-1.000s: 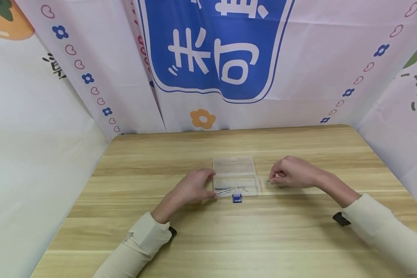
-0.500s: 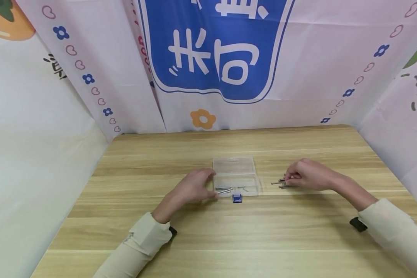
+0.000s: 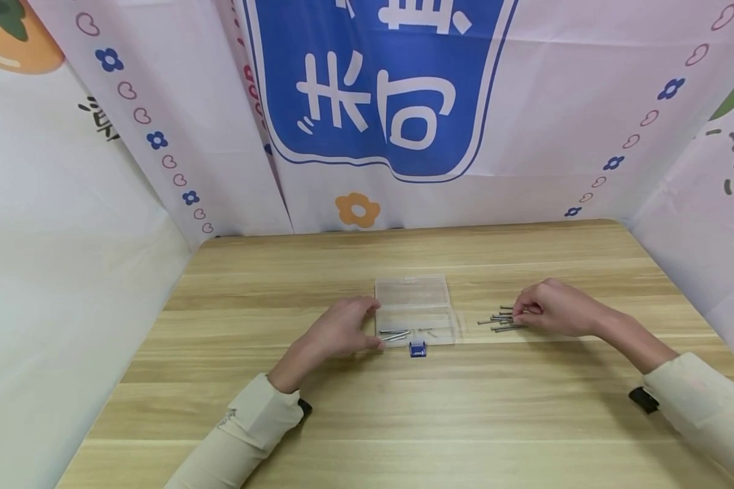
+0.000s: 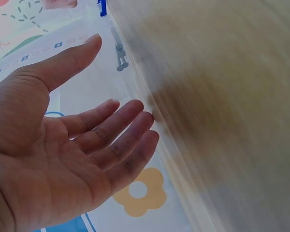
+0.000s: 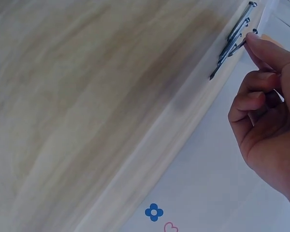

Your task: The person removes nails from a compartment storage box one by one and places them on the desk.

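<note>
Right now, loose metal nails [image 3: 503, 320] lie in a small pile on the table [image 3: 367, 428], right of centre, most of their heads toward the left. The right hand [image 3: 556, 309] is at the pile's right end, its thumb and fingertip narrowed to pinch a nail [image 5: 237, 48], the other fingers curled. Left of the pile lies a clear plastic box [image 3: 411, 319], its lid [image 3: 411, 292] laid open toward the far side and a blue latch [image 3: 417, 349] on its near edge. Inside, long nails [image 3: 394, 335] rest at the left and smaller pieces [image 3: 427, 331] at the right. The left hand [image 3: 342, 327] is at the box's left side, fingers relaxed and thumb wide apart from them. The table has a pale wood grain; beyond it hangs a printed cloth [image 3: 526, 170] with a blue sign [image 3: 379, 88] and an orange flower [image 3: 357, 210]. Counted: one box, one latch, two hands, two pale sleeves [image 3: 251, 414], seemingly three long nails inside and two smaller pieces; the pile holds several, overlapping too much to count.
</note>
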`<control>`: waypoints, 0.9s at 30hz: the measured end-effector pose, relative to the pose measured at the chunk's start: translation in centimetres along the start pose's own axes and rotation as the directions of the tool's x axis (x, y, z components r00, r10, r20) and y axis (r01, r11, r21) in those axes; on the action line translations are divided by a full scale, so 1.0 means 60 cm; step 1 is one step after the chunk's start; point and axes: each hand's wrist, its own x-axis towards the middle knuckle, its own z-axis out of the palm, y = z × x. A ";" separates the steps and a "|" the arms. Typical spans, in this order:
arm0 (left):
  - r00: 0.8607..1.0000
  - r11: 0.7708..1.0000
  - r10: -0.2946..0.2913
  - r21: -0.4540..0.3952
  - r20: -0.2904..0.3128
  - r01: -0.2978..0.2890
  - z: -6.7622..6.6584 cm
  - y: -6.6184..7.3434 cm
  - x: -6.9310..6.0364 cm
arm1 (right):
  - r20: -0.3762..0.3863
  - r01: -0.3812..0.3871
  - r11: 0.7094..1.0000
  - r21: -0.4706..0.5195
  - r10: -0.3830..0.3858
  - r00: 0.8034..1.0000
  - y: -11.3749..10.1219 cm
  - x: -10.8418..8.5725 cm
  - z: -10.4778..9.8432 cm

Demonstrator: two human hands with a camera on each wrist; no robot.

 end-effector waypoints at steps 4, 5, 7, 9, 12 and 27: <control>1.000 1.000 0.000 -0.004 0.000 0.000 0.001 -0.001 0.000 | -0.011 0.013 1.000 0.000 -0.013 1.000 0.002 0.001 0.004; 1.000 1.000 -0.001 -0.006 0.001 0.001 0.001 0.000 0.000 | -0.015 0.014 1.000 0.000 -0.014 1.000 0.003 0.001 0.005; 1.000 1.000 -0.004 -0.009 0.005 0.004 0.000 0.000 0.000 | -0.024 0.010 1.000 0.011 -0.010 1.000 0.003 0.002 0.006; 1.000 1.000 -0.005 -0.009 0.007 0.005 0.000 0.000 0.000 | -0.037 0.001 0.999 0.036 0.000 0.999 0.002 0.003 0.008; 1.000 1.000 -0.005 -0.009 0.009 0.005 -0.001 0.000 0.000 | -0.070 -0.005 0.996 0.087 0.011 0.997 -0.003 0.009 0.012; 1.000 1.000 0.004 -0.009 0.008 -0.004 0.000 -0.001 0.000 | -0.001 -0.213 0.840 0.500 0.246 0.969 -0.069 0.064 0.022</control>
